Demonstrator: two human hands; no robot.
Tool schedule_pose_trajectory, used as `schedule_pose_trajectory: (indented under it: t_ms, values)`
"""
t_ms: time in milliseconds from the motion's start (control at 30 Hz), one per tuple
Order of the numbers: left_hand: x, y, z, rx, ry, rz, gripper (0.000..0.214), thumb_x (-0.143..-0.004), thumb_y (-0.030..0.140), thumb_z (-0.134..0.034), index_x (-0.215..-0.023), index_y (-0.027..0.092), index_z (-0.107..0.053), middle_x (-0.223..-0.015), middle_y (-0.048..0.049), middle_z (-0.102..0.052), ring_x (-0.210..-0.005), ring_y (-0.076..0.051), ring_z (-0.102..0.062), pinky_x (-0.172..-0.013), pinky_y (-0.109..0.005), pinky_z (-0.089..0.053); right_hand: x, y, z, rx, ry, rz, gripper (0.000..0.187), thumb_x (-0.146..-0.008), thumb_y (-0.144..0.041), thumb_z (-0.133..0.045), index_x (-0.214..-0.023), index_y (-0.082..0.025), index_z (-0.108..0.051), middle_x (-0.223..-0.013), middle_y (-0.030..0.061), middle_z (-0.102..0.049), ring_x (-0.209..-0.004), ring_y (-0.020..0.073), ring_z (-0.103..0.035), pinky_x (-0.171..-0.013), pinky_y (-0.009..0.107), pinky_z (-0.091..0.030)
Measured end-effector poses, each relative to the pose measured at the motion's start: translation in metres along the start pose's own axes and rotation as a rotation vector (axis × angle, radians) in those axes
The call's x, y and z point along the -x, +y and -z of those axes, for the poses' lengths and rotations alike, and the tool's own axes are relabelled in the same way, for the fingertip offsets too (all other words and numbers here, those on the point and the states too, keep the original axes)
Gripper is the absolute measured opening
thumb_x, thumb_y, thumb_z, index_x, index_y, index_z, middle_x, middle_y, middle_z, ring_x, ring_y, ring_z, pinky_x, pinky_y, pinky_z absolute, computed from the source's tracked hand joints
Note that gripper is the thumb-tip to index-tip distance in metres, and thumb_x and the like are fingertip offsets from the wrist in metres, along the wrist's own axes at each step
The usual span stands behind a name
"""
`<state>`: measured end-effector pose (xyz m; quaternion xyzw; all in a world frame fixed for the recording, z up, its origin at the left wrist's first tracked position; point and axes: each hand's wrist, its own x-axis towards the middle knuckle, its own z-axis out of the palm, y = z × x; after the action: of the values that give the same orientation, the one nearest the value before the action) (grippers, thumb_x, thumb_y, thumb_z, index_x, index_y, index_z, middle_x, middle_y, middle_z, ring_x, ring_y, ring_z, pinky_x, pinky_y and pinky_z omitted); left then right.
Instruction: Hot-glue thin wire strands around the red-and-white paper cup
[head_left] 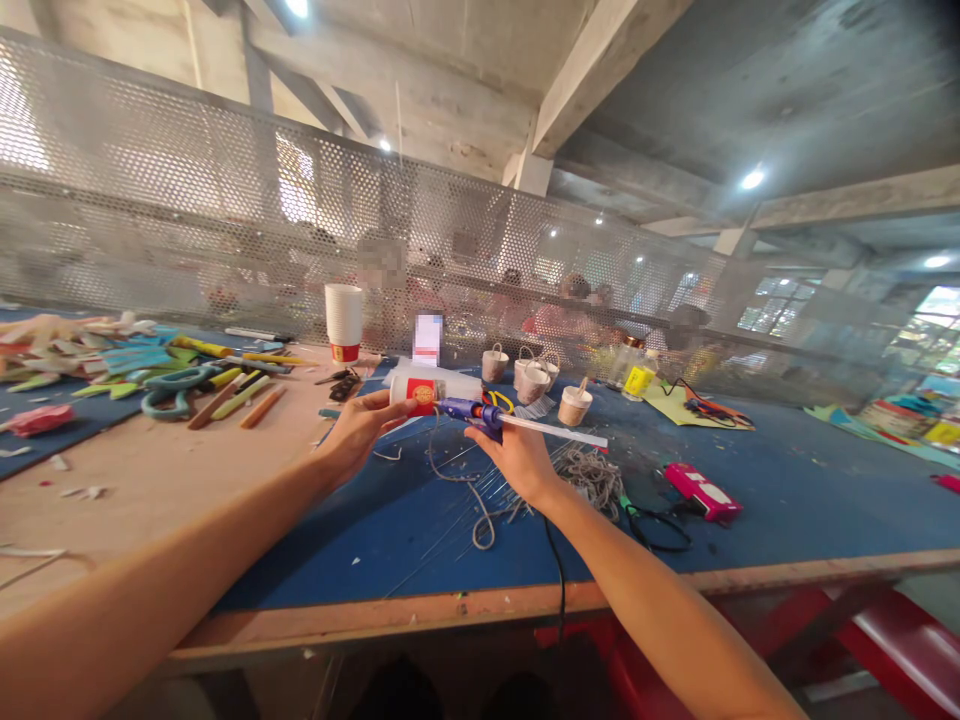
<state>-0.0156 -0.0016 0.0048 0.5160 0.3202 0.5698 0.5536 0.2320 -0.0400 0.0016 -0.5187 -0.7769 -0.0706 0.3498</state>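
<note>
Both forearms stretched forward, hands close together, left hand (358, 432) fingers curled, right hand (516, 455) closed in a grip

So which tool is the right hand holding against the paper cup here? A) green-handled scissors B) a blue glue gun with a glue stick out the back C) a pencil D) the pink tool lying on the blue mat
B: the right hand grips a blue glue gun, its nozzle at the paper cup in the left hand.

Looks like a craft workshop inside a bare concrete factory hall. Long shared bench (787, 480) littered with scissors (176, 385), paper cups (343, 320), a hot glue gun (472, 412) and twine (592, 470). Perforated metal screen (225, 220) down the middle, more people working behind it.
</note>
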Motion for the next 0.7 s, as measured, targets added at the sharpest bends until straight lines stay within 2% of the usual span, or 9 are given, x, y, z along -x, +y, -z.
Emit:
schedule_pose_trajectory:
  t_ms: [267, 433, 700]
  values:
    - [-0.0048, -0.0055, 0.0052, 0.003, -0.003, 0.009, 0.036, -0.068, 0.040, -0.092, -0.095, 0.018, -0.084, -0.106, -0.0128, -0.084, -0.110, -0.034, -0.074, -0.102, -0.044, -0.054, 0.0002, -0.0012, 0.0016, -0.005, 0.000, 0.017, 0.037, -0.098, -0.050, -0.065, -0.116, -0.020, -0.075, -0.110, 0.0116, -0.079, -0.101, 0.0296, -0.074, -0.090, 0.037, -0.056]
    - [-0.0041, -0.0057, 0.0066, 0.011, -0.004, 0.023, 0.036, -0.069, 0.040, -0.092, -0.098, 0.019, -0.084, -0.113, -0.0135, -0.083, -0.117, -0.036, -0.072, -0.104, -0.047, -0.054, 0.0013, -0.0008, 0.0008, 0.016, -0.009, 0.010, 0.038, -0.098, -0.050, -0.065, -0.118, -0.019, -0.074, -0.110, 0.0124, -0.079, -0.100, 0.0298, -0.075, -0.088, 0.037, -0.056]
    - [-0.0072, -0.0076, 0.0084, -0.008, -0.004, -0.001, 0.032, -0.071, 0.040, -0.091, -0.096, 0.020, -0.085, -0.108, -0.0114, -0.084, -0.112, -0.032, -0.073, -0.109, -0.045, -0.049, 0.0013, -0.0002, 0.0012, 0.013, -0.013, 0.017, 0.040, -0.099, -0.050, -0.063, -0.119, -0.018, -0.074, -0.111, 0.0127, -0.079, -0.103, 0.0291, -0.074, -0.090, 0.035, -0.055]
